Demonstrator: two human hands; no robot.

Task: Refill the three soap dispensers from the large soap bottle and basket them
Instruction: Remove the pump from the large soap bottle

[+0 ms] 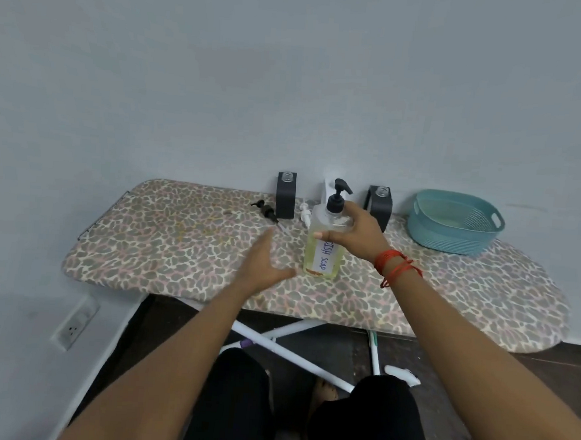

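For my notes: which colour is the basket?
Teal basket, standing empty at the board's right end; head view.

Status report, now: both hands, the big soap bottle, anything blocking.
Right hand wrapped on large soap bottle, upright, pump on. Left hand open, empty, beside it. Two black dispensers uncapped; loose pumps nearby. Basket empty.

Upright yellow soap bottle (325,242), open dark dispensers (286,195), teal basket (452,226)
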